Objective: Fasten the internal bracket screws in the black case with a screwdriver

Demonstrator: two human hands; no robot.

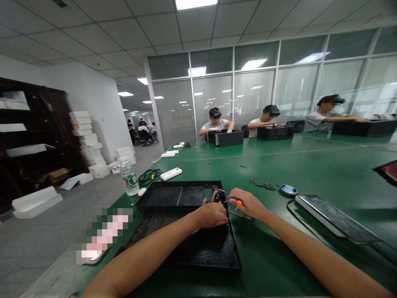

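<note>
A black plastic case lies opened out on the green table, with two shallow halves one behind the other. Coloured wires bunch up at its right side, by a small dark part. My left hand reaches over the case to that side, fingers curled together; whatever they pinch is hidden. Just to the right, my right hand is closed around a screwdriver with an orange handle. More loose wires trail on the table below this hand.
Left of the case stand a water bottle and a phone, partly blurred out. On the right are a blue oval dish and a flat silver-edged device with a cable. Several people work at black cases across the table.
</note>
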